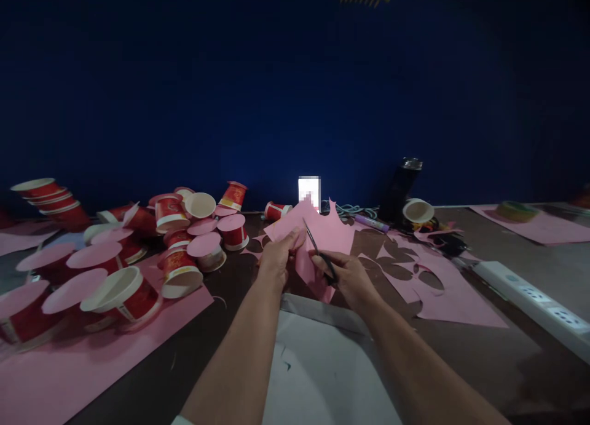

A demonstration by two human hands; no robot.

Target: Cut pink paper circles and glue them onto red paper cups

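Near the middle of the head view, my left hand (pixel 278 259) is closed on the left part of a pink paper sheet (pixel 334 231). My right hand (pixel 348 274) grips the dark handles of a pair of scissors (pixel 311 234), whose blades point up and to the left across the paper. The sheet has curved notches along its upper edge and hangs down between my hands. How far apart the blades are is too small to tell. My fingertips are partly hidden by the paper.
Red paper cups (pixel 181 271), several topped with pink discs (pixel 94 254), crowd the left side. Pink scraps with round holes (pixel 456 296), a power strip (pixel 530 289), a dark bottle (pixel 400 188) and a purple tube (pixel 371 223) lie right. A lit screen (pixel 309 188) stands behind the paper.
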